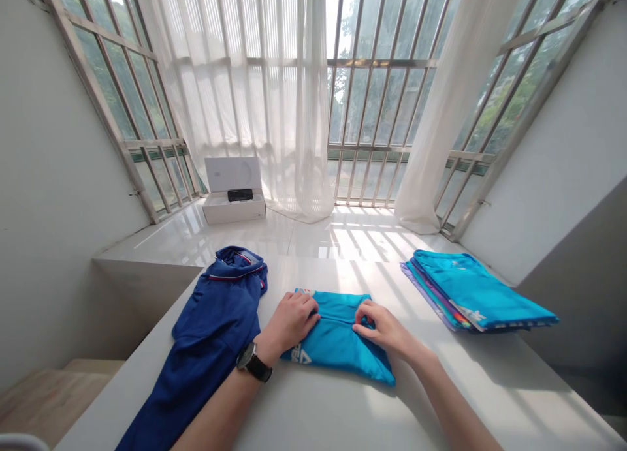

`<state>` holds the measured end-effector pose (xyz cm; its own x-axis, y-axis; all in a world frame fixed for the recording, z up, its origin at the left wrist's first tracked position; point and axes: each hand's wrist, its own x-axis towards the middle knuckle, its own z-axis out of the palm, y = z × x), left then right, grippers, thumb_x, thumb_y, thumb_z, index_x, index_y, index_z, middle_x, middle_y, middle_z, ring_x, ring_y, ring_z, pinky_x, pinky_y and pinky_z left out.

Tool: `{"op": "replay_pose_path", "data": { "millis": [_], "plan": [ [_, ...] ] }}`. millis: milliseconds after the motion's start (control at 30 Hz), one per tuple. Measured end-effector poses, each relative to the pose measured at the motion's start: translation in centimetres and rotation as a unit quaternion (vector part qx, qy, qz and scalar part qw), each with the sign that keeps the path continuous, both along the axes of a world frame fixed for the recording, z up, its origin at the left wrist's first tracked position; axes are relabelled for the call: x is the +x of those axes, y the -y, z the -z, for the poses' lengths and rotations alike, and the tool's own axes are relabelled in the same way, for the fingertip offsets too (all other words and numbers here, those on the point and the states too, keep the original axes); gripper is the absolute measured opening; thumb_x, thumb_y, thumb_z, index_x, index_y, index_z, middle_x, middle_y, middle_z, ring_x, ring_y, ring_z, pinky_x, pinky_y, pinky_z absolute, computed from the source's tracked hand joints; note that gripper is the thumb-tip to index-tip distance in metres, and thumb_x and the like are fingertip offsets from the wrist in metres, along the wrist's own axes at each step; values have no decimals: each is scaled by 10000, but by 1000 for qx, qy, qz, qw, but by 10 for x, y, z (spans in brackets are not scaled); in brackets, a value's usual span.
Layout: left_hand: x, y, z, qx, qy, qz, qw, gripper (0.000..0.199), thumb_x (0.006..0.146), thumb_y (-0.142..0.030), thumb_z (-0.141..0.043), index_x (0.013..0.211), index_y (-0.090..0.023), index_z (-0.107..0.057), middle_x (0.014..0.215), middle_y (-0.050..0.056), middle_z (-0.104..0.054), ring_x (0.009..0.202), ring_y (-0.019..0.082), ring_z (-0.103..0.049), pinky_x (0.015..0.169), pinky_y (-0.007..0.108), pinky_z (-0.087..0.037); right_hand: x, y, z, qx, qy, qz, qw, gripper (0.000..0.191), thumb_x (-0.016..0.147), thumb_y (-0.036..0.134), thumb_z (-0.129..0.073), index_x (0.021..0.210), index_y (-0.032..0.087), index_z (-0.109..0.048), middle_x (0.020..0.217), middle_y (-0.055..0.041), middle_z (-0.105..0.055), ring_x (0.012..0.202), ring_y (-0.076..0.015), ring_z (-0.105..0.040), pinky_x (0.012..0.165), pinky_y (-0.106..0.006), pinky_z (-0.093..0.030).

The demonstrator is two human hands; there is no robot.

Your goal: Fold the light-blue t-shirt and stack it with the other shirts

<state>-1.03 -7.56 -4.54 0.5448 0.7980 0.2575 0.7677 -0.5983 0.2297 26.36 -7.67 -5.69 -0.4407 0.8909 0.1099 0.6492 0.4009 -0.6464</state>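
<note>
A bright blue folded garment (337,353) with white lettering at its lower left lies on the white table (313,412). My left hand (294,317), with a black watch on the wrist, rests on the garment's left part, its fingers curled against the cloth. At the right part, my right hand (375,324) has thumb and index finger pinched on the fabric. Left of my hands lies a dark blue garment (210,327) with a red and white trimmed collar. A stack of folded garments (475,291), bright blue on top, sits to the right.
An open white box (234,209) holding a black object (240,195) stands on the glossy window ledge (161,245). Behind are sheer white curtains (289,111) and barred windows. The table's right edge runs beside the stack; wooden surfaces (63,399) show at lower left.
</note>
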Motion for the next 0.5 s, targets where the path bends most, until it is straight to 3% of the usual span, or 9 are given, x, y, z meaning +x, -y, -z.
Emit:
{"op": "replay_pose_path", "data": {
  "millis": [267, 500],
  "plan": [
    [-16, -5, -6, -34, -10, -18, 999, 102, 924, -308, -636, 973, -225, -666, 1018, 36, -694, 977, 230, -635, 890, 348, -477, 6, 0, -4, 3, 8, 2, 1000, 150, 880, 340, -576, 895, 206, -642, 938, -38, -621, 854, -199, -600, 782, -322, -474],
    [-20, -5, -6, -77, 10, 17, 997, 212, 888, -129, -563, 1040, -234, -667, 1101, 23, -684, 1012, 199, -647, 895, 287, -500, 13, -2, -3, 29, 24, 12, 999, 196, 901, 341, -539, 988, 217, -662, 1018, -63, -659, 956, -227, -619, 867, -352, -485]
  ]
}}
